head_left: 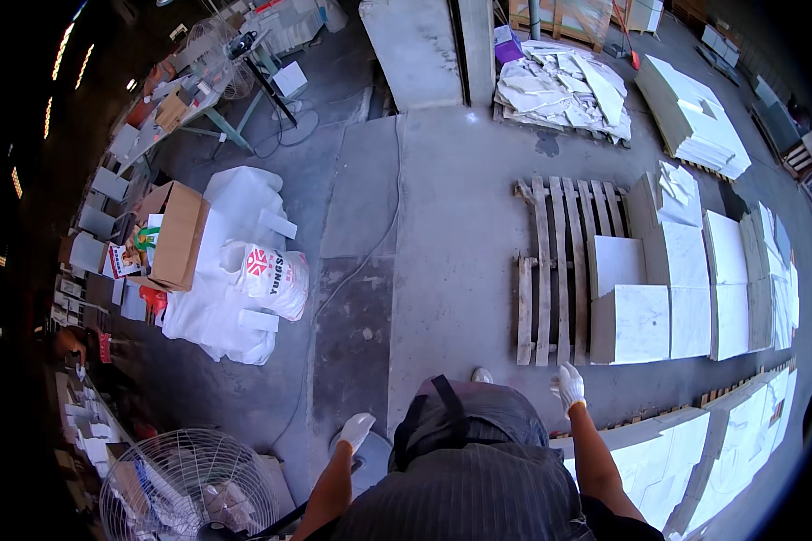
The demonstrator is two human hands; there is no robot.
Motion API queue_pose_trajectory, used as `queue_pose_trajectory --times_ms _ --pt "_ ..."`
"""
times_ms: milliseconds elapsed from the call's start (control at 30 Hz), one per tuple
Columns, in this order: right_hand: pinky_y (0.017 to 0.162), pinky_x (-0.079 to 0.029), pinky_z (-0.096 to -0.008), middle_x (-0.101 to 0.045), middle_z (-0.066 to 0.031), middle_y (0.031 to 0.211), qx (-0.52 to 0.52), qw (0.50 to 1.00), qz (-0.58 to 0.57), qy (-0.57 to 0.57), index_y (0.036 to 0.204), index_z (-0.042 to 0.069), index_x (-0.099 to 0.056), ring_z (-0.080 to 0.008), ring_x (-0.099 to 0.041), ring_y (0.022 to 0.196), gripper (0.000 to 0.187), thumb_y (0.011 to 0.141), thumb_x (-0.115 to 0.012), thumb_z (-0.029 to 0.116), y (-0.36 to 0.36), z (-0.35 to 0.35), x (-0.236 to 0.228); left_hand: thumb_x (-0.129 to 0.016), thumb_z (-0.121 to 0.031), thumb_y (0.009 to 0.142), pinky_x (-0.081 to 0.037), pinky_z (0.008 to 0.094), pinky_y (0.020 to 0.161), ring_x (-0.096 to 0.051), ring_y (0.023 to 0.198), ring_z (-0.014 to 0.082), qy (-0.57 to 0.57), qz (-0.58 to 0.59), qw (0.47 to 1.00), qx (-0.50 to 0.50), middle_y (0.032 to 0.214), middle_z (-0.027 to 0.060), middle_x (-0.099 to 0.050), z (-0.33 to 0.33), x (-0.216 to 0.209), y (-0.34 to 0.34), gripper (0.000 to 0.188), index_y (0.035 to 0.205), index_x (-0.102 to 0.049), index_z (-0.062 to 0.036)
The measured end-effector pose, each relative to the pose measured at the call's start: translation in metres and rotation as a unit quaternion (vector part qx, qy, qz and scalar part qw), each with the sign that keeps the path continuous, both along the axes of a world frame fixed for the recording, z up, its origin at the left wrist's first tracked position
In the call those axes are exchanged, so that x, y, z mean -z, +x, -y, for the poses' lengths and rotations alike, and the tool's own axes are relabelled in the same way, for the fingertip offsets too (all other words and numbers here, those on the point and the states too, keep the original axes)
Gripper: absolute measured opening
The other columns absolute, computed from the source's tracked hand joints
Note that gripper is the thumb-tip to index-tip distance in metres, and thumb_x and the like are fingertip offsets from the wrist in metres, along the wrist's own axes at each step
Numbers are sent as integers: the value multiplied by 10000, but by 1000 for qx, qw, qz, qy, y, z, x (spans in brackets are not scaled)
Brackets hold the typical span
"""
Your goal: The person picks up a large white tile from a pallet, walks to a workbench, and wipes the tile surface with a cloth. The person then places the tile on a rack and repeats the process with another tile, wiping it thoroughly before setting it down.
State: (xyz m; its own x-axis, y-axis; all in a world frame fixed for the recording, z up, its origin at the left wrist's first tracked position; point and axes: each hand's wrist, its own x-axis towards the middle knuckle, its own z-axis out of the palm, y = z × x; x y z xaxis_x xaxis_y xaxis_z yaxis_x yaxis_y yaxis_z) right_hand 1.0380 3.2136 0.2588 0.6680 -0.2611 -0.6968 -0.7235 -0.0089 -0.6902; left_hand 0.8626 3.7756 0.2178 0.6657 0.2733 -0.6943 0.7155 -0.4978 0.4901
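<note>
My left hand [358, 431], in a white glove, hangs at my left side with its fingers stretched out and nothing in it. Just below it is a round grey-blue surface [370, 467], partly hidden by my arm. On the other side my right hand [568, 386], also gloved in white, is held out with fingers extended and holds nothing. It is nearest to the front edge of a wooden pallet [543, 307] and appears apart from it. Square white marble-look slabs [630, 323] stand in stacks on the right part of that pallet.
More slabs [668, 455] lie stacked close by my right arm. A wire-cage fan [189, 487] stands at lower left. Left ahead, a cardboard box [182, 236] and a filled white sack [278, 281] rest on white sheeting. A cable [370, 257] crosses the floor; broken slabs [559, 86] lie farther off.
</note>
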Motion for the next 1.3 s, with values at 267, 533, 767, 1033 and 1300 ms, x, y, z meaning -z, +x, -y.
queue_pose_trajectory --times_ms 267,533,767,1033,1300 --pt "723 -543 -326 -682 -124 981 -36 990 102 -86 1379 8 -491 -171 -667 853 499 955 -487 272 152 -44 70 -502 -467 945 -427 400 1010 -565 1206 302 56 -122 972 194 1251 147 -636 -44 37 39 536 1215 -633 -23" --pt "597 -532 -331 -661 -115 834 100 993 -56 -19 1224 23 -606 -209 -663 722 390 917 -467 219 229 -110 30 -586 -435 910 -411 402 1043 -544 1225 336 17 -39 992 120 1238 195 -628 -170 28 335 509 1174 -652 -4" --pt "673 -539 -354 -694 -135 906 97 992 -62 -50 1159 28 -605 -225 -684 759 342 952 -475 268 336 -167 14 -586 -217 958 -468 331 939 -578 1047 152 -157 234 955 -97 1163 53 -613 -179 -66 668 420 1315 -544 2" --pt "689 -553 -347 -695 -184 881 -80 978 13 -193 1337 -38 -499 -224 -695 743 540 922 -501 307 485 -185 86 -560 -292 940 -379 361 1064 -521 1263 315 -13 147 974 171 1313 204 -582 -107 -97 763 469 1273 -562 38" --pt "535 -496 -335 -654 -106 839 15 999 -42 -8 1423 89 -431 -198 -630 626 547 933 -500 322 731 -172 62 -604 -348 924 -513 358 820 -672 893 237 20 -116 993 8 1041 128 -696 -214 -33 706 445 1242 -615 -37"
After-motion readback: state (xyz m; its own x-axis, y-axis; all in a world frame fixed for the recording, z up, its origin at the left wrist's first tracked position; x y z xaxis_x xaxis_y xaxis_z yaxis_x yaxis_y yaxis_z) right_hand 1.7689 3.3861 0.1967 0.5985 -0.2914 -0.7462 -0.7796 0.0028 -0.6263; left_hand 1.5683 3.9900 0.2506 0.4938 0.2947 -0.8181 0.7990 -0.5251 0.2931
